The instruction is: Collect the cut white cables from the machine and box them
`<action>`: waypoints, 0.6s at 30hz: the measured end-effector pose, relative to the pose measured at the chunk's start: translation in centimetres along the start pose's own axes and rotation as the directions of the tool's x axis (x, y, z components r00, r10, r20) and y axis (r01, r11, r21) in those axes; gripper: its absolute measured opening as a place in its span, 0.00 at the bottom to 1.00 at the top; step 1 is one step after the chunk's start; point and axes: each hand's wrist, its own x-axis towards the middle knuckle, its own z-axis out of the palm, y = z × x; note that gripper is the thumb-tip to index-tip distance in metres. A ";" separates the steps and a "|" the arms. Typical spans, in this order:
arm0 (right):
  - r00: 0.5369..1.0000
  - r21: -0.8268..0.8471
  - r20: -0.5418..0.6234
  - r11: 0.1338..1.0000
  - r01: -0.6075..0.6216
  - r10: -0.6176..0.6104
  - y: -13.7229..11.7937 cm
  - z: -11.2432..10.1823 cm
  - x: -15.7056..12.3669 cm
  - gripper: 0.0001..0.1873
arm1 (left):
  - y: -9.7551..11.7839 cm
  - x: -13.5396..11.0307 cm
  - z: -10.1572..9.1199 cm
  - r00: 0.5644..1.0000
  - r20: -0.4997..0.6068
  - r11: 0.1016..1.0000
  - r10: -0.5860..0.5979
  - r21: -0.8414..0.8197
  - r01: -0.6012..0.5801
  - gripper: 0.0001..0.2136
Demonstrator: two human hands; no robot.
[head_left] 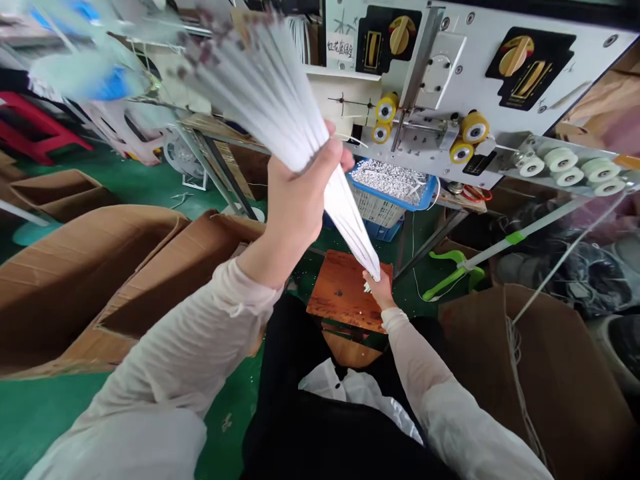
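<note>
A thick bundle of white wires (285, 100) slants from the upper left down toward the wooden stool. Its upper ends fan out, with dark reddish-brown tips blurred by motion. My left hand (300, 193) is wrapped round the bundle near its middle. Lower down, my right hand (381, 288) grips the narrow end, just above the right edge of the brown wooden stool (333, 283). Behind the bundle stands a wire-processing machine (465, 80) with yellow rollers and dials.
A blue-rimmed basket (423, 200) of small white scraps sits under the machine. Open cardboard boxes (135, 260) stand on the left, and another cardboard box (540, 373) is at right. A pole stand with green feet (453, 273) and white guide rollers (563, 160) are also at right.
</note>
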 end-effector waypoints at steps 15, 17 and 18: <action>0.999 0.002 -0.004 0.999 0.041 -0.041 2.1 -1.1 1.4 0.19 | 1.1 -6.7 -8.1 0.908 -0.383 0.984 -0.171 -0.014 0.179 0.04; 0.999 -0.006 0.026 0.999 0.034 -0.034 2.3 -1.2 1.3 0.18 | 0.9 -7.7 -9.2 0.857 -0.447 0.960 -0.256 -0.011 0.281 0.05; 0.998 -0.009 0.039 0.999 0.046 -0.046 2.3 -1.3 1.2 0.17 | 0.9 -8.2 -9.6 0.835 -0.477 0.951 -0.273 -0.004 0.309 0.05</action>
